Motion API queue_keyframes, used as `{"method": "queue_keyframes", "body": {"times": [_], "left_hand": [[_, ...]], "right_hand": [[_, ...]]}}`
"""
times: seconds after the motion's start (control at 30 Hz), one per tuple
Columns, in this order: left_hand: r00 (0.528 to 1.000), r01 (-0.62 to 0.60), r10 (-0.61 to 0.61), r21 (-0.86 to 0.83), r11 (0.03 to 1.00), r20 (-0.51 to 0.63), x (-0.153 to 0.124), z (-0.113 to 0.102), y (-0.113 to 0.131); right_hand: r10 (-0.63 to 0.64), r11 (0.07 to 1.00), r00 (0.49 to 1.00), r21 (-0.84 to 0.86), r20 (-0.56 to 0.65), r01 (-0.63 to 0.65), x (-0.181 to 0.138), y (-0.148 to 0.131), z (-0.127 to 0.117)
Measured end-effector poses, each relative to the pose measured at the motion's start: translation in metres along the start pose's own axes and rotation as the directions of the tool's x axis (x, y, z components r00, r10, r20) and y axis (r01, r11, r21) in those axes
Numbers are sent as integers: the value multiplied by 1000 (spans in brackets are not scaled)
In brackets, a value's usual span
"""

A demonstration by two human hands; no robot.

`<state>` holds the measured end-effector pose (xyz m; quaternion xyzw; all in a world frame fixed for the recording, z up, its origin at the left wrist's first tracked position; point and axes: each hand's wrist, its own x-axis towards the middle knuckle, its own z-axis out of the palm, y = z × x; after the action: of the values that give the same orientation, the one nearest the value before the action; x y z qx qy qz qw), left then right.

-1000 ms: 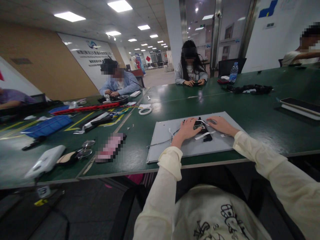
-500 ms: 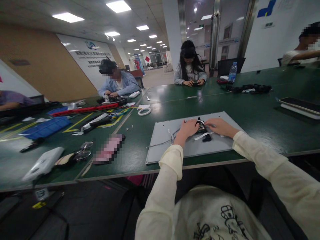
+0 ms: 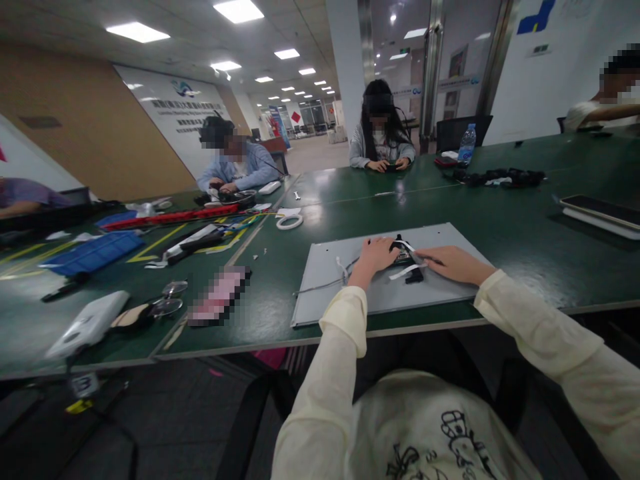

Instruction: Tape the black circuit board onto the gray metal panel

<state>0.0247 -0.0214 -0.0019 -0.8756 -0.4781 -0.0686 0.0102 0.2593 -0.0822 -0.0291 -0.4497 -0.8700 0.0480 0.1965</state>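
A grey flat panel point(image 3: 350, 293) lies on the green table in front of me. On it sits a small black component point(image 3: 403, 253) with white flat ribbon strips point(image 3: 407, 271) and a thin cable point(image 3: 320, 285) trailing left. My left hand point(image 3: 376, 257) rests on the panel with its fingers curled against the left side of the component. My right hand point(image 3: 450, 261) lies flat to the right, its fingers stretched out towards the ribbon strips and the component.
The green table point(image 3: 525, 233) carries a roll of tape point(image 3: 290, 221), a blue tray point(image 3: 93, 253), a white device point(image 3: 90, 323), a stack with a dark tablet point(image 3: 597, 212), black parts point(image 3: 500, 177) and a water bottle point(image 3: 467, 144). Other people sit at the far side.
My right hand has drawn back slightly towards me and to the right, flattening beside the ribbon strips. My left hand has stayed at the black component.
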Motion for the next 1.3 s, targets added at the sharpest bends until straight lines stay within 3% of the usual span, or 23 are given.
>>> {"method": "queue_keyframes", "body": {"times": [0.3, 0.43, 0.6, 0.77, 0.97, 1.13, 1.3], "left_hand": [[999, 1, 0, 6, 1000, -35, 2, 7, -3], [996, 18, -20, -18, 1000, -85, 0, 9, -2], [971, 49, -59, -50, 998, -232, -10, -1, 5], [941, 24, -60, -111, 994, -334, -18, -19, 11], [963, -48, 5, -152, 987, -268, -44, -31, 27], [974, -54, 19, -154, 987, -225, -66, -23, 49], [982, -57, 34, -117, 991, -187, -68, -15, 62]], "right_hand": [[115, 989, 982, 108, -147, -100, -2, 5, 0], [75, 981, 974, 191, -215, -33, 2, -2, 2], [-70, 978, 988, 186, -139, 96, 3, -10, 0], [-91, 973, 989, 201, -117, 113, 3, -12, -2], [-111, 981, 988, 148, -104, 126, 5, -8, 1], [-67, 995, 990, 71, -125, 77, 3, -7, 1], [-46, 996, 983, 65, -179, 59, 1, -9, 0]]}}
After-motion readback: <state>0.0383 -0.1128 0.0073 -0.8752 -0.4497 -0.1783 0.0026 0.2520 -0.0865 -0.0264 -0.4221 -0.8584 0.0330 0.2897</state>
